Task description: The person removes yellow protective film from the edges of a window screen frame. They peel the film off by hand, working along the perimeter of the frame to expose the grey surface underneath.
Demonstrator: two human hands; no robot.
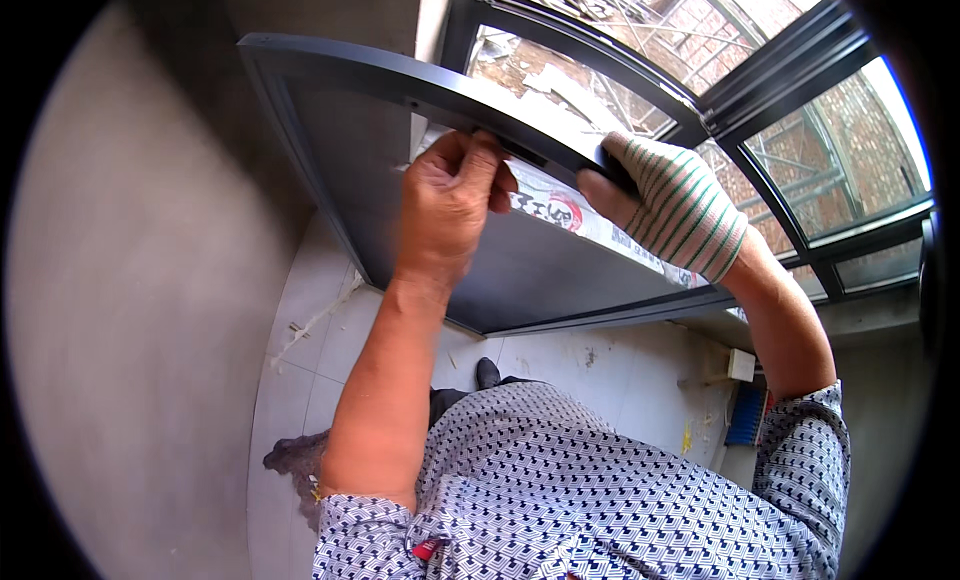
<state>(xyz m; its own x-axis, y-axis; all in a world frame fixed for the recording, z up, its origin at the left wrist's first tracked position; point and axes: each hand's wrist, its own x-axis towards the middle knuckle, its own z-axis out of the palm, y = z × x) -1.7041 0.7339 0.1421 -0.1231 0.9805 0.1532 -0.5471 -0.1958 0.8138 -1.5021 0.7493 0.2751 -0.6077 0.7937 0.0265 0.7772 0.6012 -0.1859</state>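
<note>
Gripping the dark grey metal window-screen frame [520, 270] along its top rail, running ten to four o'clock, we curl our bare left hand [447, 205] and striped-gloved right hand [675, 210] closed around it.

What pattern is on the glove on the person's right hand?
The glove is whitish knit with thin green stripes, a few reddish ones among them, seen best in the head view.
</note>
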